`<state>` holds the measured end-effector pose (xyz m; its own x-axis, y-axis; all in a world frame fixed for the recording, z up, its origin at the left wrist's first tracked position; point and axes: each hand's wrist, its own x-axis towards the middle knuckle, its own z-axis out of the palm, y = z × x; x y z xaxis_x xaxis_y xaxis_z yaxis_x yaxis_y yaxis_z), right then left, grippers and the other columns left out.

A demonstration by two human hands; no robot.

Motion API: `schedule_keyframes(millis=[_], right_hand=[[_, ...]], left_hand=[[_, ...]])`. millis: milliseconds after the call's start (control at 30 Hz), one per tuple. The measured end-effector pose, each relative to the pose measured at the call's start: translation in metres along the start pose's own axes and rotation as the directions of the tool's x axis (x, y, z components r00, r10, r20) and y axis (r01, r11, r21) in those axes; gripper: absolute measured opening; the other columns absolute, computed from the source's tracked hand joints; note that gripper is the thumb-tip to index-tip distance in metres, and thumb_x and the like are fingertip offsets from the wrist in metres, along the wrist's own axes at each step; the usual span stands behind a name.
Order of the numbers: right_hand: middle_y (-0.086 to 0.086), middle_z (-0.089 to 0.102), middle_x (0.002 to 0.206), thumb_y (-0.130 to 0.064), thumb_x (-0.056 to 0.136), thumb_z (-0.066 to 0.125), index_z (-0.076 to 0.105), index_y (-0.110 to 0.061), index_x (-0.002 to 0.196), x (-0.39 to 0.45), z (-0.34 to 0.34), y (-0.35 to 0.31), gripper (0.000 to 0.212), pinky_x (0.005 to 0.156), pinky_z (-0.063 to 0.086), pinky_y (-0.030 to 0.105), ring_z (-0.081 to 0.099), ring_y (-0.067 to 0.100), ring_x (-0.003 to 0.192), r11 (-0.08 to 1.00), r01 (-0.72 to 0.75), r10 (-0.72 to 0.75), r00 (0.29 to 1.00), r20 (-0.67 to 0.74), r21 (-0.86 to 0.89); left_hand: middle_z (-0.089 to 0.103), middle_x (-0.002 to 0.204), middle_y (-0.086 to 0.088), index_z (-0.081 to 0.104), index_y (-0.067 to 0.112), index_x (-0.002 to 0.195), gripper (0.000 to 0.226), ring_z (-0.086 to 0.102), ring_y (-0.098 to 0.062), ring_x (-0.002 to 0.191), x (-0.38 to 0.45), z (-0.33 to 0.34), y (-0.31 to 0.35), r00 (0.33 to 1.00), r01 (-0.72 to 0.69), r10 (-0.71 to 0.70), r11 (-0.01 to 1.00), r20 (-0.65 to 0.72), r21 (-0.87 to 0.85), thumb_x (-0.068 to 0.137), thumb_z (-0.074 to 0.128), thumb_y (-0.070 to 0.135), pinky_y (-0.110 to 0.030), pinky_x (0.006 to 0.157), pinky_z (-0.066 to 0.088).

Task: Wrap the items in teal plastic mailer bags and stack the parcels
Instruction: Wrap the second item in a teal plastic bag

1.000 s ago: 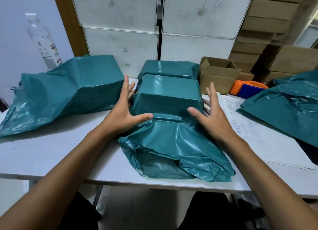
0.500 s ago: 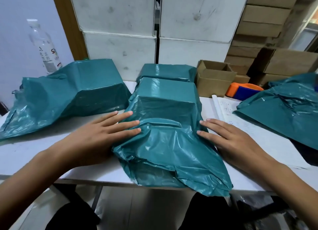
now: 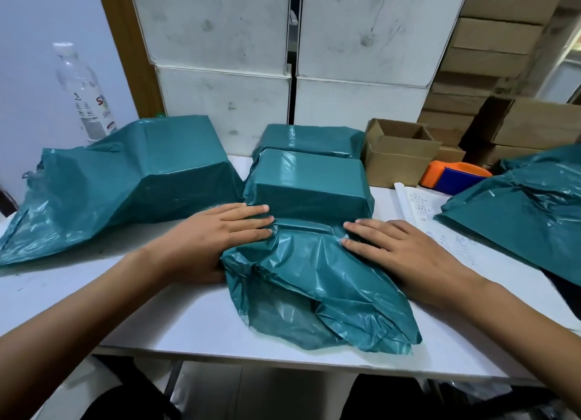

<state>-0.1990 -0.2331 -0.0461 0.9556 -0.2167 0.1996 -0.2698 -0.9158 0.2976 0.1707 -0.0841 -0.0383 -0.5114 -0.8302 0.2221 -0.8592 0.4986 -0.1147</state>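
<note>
A box inside a teal mailer bag (image 3: 308, 186) sits in the middle of the white table (image 3: 163, 309), its loose open end trailing toward me over the table's front edge. My left hand (image 3: 217, 234) lies flat with straight fingers, pressing the bag's slack just in front of the box from the left. My right hand (image 3: 399, 246) presses the slack flat from the right, fingers straight. A wrapped teal parcel (image 3: 311, 138) sits right behind the box. A larger bagged box (image 3: 132, 177) lies at the left with its end loose.
A pile of teal mailer bags (image 3: 528, 205) lies at the right over a written sheet (image 3: 440, 224). An orange and blue tape dispenser (image 3: 452, 175), an open cardboard box (image 3: 396, 150) and a plastic bottle (image 3: 85, 95) stand at the back. White boxes (image 3: 283, 57) form a wall behind.
Both hands came down from the box's sides, flattened on the table, and have slid inward onto the bag's slack, bunching it in front of the box.
</note>
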Motion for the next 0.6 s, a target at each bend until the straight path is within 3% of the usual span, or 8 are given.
schedule_keyframes(millis=[67, 133, 233, 267, 333, 400, 500, 600], right_hand=[[0.006, 0.047, 0.164, -0.026, 0.103, 0.046, 0.045, -0.022, 0.158, 0.002, -0.005, 0.002, 0.056, 0.105, 0.044, 0.042, 0.05, 0.029, 0.142, 0.999, -0.028, 0.027, 0.999, -0.027, -0.038], [0.009, 0.054, 0.156, -0.024, 0.1, 0.053, 0.052, -0.018, 0.153, 0.007, -0.008, 0.005, 0.053, 0.099, 0.046, 0.044, 0.055, 0.033, 0.133, 0.995, -0.041, 0.036, 0.998, -0.056, -0.086], [0.016, 0.055, 0.155, -0.022, 0.095, 0.068, 0.065, -0.015, 0.14, 0.014, -0.005, 0.01, 0.046, 0.102, 0.044, 0.049, 0.055, 0.04, 0.135, 0.989, -0.033, 0.018, 0.994, -0.107, -0.142], [0.017, 0.051, 0.159, -0.023, 0.096, 0.068, 0.068, -0.014, 0.137, 0.016, -0.004, 0.01, 0.041, 0.108, 0.042, 0.052, 0.05, 0.042, 0.141, 0.99, -0.035, 0.017, 0.991, -0.129, -0.139], [0.019, 0.04, 0.167, -0.027, 0.106, 0.051, 0.072, -0.014, 0.13, 0.017, -0.003, 0.01, 0.036, 0.118, 0.036, 0.059, 0.035, 0.047, 0.152, 0.994, -0.044, 0.026, 0.984, -0.177, -0.1], [0.02, 0.035, 0.169, -0.032, 0.109, 0.032, 0.074, -0.012, 0.126, 0.018, -0.003, 0.012, 0.05, 0.124, 0.031, 0.06, 0.027, 0.05, 0.156, 0.998, -0.046, 0.04, 0.983, -0.18, -0.031], [0.021, 0.029, 0.171, -0.023, 0.094, 0.05, 0.072, -0.009, 0.125, 0.02, -0.001, 0.017, 0.041, 0.125, 0.032, 0.052, 0.023, 0.043, 0.16, 0.999, -0.035, 0.04, 0.99, -0.135, 0.042], [0.017, 0.031, 0.171, -0.022, 0.093, 0.061, 0.074, -0.008, 0.118, 0.022, -0.001, 0.019, 0.032, 0.117, 0.045, 0.05, 0.025, 0.034, 0.161, 0.988, -0.048, 0.07, 0.986, -0.149, 0.144]], left_hand=[[0.053, 0.158, 0.002, 0.062, 0.018, 0.145, 0.065, 0.042, -0.016, 0.149, 0.001, 0.0, 0.001, 1.0, -0.02, 0.02, 1.0, -0.023, 0.018, 0.087, 0.054, 0.047, -0.028, 0.125, 0.02], [0.059, 0.152, 0.003, 0.065, 0.017, 0.141, 0.061, 0.051, -0.017, 0.144, 0.006, -0.001, 0.001, 0.998, -0.031, 0.033, 0.999, -0.054, 0.035, 0.088, 0.055, 0.046, -0.034, 0.117, 0.034], [0.068, 0.141, 0.003, 0.068, 0.015, 0.135, 0.05, 0.062, -0.022, 0.133, 0.013, 0.0, 0.001, 0.988, -0.015, 0.017, 1.0, -0.156, 0.015, 0.094, 0.06, 0.042, -0.039, 0.107, 0.047], [0.068, 0.141, 0.001, 0.07, 0.014, 0.132, 0.046, 0.062, -0.026, 0.131, 0.015, 0.001, 0.0, 0.979, -0.006, 0.012, 1.0, -0.204, 0.029, 0.097, 0.059, 0.043, -0.041, 0.106, 0.048], [0.061, 0.148, -0.009, 0.075, 0.014, 0.125, 0.044, 0.059, -0.035, 0.133, 0.017, 0.0, 0.0, 0.957, 0.006, 0.014, 0.998, -0.289, 0.068, 0.105, 0.049, 0.043, -0.048, 0.107, 0.046], [0.048, 0.158, -0.018, 0.077, 0.013, 0.122, 0.037, 0.047, -0.041, 0.145, 0.021, -0.001, -0.002, 0.945, -0.015, 0.034, 0.998, -0.325, 0.061, 0.106, 0.049, 0.031, -0.057, 0.114, 0.039], [0.033, 0.167, -0.021, 0.077, 0.014, 0.123, 0.035, 0.025, -0.038, 0.158, 0.024, 0.0, -0.011, 0.967, -0.034, 0.012, 0.996, -0.254, -0.086, 0.09, 0.068, 0.019, -0.059, 0.125, 0.025], [0.034, 0.168, -0.015, 0.078, 0.005, 0.115, 0.032, 0.028, -0.028, 0.158, 0.024, 0.004, -0.014, 0.962, 0.008, -0.088, 0.956, -0.259, -0.294, 0.088, 0.078, 0.021, -0.049, 0.124, 0.033]])
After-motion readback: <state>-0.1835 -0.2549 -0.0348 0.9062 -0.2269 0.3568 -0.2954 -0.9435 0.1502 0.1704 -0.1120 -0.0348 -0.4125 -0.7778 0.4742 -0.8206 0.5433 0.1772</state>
